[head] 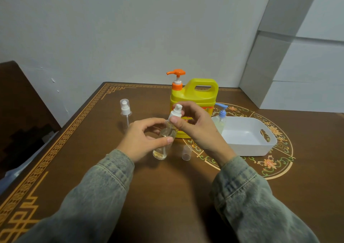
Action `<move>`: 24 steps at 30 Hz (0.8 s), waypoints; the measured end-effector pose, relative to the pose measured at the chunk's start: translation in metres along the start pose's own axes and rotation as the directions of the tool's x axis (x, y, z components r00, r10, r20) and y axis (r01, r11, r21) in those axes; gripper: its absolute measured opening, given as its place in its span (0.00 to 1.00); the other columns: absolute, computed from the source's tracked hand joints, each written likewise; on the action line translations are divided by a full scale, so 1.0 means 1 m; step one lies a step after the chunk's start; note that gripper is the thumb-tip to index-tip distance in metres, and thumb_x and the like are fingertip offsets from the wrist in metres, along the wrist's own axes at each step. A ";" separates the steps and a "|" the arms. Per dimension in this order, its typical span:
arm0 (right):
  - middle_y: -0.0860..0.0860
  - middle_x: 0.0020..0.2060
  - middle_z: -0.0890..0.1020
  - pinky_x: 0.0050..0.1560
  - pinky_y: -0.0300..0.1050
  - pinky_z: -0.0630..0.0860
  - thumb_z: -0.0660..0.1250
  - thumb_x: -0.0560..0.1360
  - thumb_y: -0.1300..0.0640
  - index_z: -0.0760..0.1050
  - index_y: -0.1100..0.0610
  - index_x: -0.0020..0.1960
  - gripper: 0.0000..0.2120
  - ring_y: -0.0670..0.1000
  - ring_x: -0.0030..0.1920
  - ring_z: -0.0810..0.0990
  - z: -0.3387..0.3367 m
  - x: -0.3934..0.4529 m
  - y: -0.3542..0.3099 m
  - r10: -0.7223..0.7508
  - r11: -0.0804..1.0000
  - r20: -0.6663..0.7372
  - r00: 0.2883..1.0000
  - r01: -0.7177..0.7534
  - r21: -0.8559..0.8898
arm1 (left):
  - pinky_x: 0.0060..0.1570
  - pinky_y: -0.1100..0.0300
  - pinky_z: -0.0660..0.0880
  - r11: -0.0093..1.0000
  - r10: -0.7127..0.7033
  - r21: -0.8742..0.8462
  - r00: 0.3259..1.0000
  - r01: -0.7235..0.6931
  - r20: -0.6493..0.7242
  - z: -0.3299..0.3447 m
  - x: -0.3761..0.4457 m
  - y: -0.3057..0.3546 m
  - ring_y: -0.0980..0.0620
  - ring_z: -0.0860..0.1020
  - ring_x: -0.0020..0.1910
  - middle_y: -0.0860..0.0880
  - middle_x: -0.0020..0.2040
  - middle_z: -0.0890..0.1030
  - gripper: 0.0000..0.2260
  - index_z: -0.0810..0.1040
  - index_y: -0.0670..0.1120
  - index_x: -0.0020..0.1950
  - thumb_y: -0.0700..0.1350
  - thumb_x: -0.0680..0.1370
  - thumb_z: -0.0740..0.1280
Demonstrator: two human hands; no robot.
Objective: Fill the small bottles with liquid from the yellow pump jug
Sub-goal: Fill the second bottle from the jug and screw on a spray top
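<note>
The yellow pump jug (193, 95) with its orange pump head stands at the middle back of the table. In front of it my left hand (141, 138) grips a clear small bottle (163, 146) that holds some yellowish liquid. My right hand (193, 123) pinches the white spray top (176, 111) sitting on that bottle's neck. A clear cap (186, 152) stands on the table just right of the bottle. Another clear bottle with a white spray top (125, 110) stands at the left. A small bottle with a blue pump (221, 119) stands right of the jug.
A white plastic basket (249, 146) sits at the right on the brown patterned table (167, 187). White boxes (297, 66) are stacked at the back right. A dark chair (22, 103) is at the left edge.
</note>
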State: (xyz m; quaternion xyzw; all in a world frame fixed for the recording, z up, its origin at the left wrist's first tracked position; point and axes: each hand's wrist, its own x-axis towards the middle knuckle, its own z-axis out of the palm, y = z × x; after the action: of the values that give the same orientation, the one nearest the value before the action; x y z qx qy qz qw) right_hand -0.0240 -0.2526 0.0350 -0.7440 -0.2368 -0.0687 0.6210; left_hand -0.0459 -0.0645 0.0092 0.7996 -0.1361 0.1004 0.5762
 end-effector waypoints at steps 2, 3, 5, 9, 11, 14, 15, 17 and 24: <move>0.51 0.55 0.82 0.61 0.53 0.75 0.71 0.76 0.52 0.77 0.52 0.62 0.16 0.47 0.58 0.80 -0.001 -0.001 -0.001 0.014 1.000 0.036 0.999 -0.015 0.018 | 0.48 0.57 0.81 1.000 -0.007 0.002 1.000 0.007 -0.003 0.000 0.000 -0.001 0.57 0.80 0.44 0.51 0.47 0.84 0.23 0.83 0.55 0.52 0.57 0.59 0.77; 0.48 0.57 0.83 0.64 0.54 0.74 0.69 0.76 0.53 0.77 0.52 0.64 0.16 0.48 0.60 0.80 -0.002 -0.002 -0.001 0.014 0.999 0.055 0.998 -0.016 0.028 | 0.48 0.57 0.81 1.000 -0.012 0.004 1.000 0.012 -0.004 -0.001 0.001 -0.001 0.57 0.79 0.44 0.51 0.48 0.84 0.22 0.83 0.55 0.51 0.57 0.59 0.77; 0.49 0.57 0.83 0.65 0.56 0.74 0.69 0.76 0.57 0.78 0.52 0.63 0.15 0.49 0.61 0.80 -0.004 -0.002 -0.001 0.009 0.999 0.055 0.998 -0.011 0.044 | 0.48 0.58 0.80 1.000 -0.021 0.003 1.000 0.021 -0.009 -0.001 0.000 -0.001 0.58 0.79 0.44 0.51 0.47 0.84 0.21 0.83 0.56 0.50 0.55 0.59 0.78; 0.46 0.46 0.83 0.56 0.53 0.77 0.76 0.72 0.57 0.80 0.54 0.55 0.13 0.45 0.50 0.81 -0.001 0.000 -0.002 0.004 1.000 -0.036 0.999 -0.003 0.022 | 0.49 0.54 0.82 1.000 -0.013 -0.002 1.000 0.013 -0.012 -0.002 0.000 -0.002 0.55 0.80 0.45 0.50 0.48 0.84 0.21 0.83 0.57 0.50 0.54 0.59 0.79; 0.45 0.50 0.83 0.59 0.56 0.76 0.74 0.73 0.54 0.79 0.52 0.58 0.14 0.45 0.54 0.81 -0.002 -0.001 -0.003 0.009 1.000 -0.010 1.000 -0.008 0.028 | 0.51 0.50 0.81 1.000 -0.008 0.009 1.000 0.008 -0.009 -0.002 0.001 -0.002 0.51 0.81 0.47 0.50 0.48 0.85 0.22 0.83 0.55 0.52 0.56 0.59 0.78; 0.47 0.57 0.84 0.65 0.62 0.73 0.70 0.75 0.55 0.78 0.52 0.63 0.16 0.48 0.61 0.80 -0.004 -0.003 -0.003 0.002 0.999 0.035 0.999 -0.003 0.039 | 0.52 0.49 0.81 1.000 -0.010 -0.001 1.000 0.010 -0.015 -0.004 0.001 -0.004 0.53 0.80 0.46 0.51 0.48 0.85 0.21 0.84 0.57 0.51 0.57 0.59 0.78; 0.48 0.55 0.84 0.64 0.64 0.73 0.71 0.74 0.56 0.79 0.52 0.60 0.15 0.49 0.59 0.81 -0.004 -0.002 -0.003 0.003 0.999 0.024 1.000 -0.004 0.043 | 0.52 0.50 0.81 1.000 -0.008 -0.005 1.000 0.008 -0.013 -0.005 0.000 -0.003 0.55 0.80 0.46 0.51 0.48 0.85 0.21 0.84 0.58 0.50 0.56 0.59 0.78; 0.46 0.49 0.84 0.62 0.67 0.72 0.75 0.70 0.53 0.80 0.48 0.54 0.13 0.49 0.54 0.82 -0.001 -0.001 -0.002 0.005 0.999 -0.011 1.000 -0.005 0.046 | 0.52 0.51 0.81 1.000 -0.003 0.000 1.000 0.003 -0.004 -0.004 0.000 -0.004 0.53 0.81 0.47 0.50 0.48 0.85 0.22 0.83 0.56 0.52 0.56 0.59 0.78; 0.51 0.59 0.83 0.64 0.52 0.76 0.67 0.78 0.61 0.76 0.54 0.65 0.16 0.51 0.62 0.79 -0.005 -0.004 -0.004 0.005 0.991 0.072 0.997 -0.015 0.135 | 0.50 0.62 0.78 0.999 0.011 0.038 1.000 -0.011 0.008 -0.003 0.000 -0.002 0.60 0.79 0.44 0.55 0.47 0.84 0.24 0.83 0.53 0.55 0.56 0.60 0.78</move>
State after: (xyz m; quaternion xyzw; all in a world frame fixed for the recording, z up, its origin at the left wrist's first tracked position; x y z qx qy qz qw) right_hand -0.0279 -0.2584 0.0380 -0.7033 -0.2593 -0.0227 0.6615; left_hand -0.0456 -0.0615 0.0084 0.8102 -0.1409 0.1028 0.5596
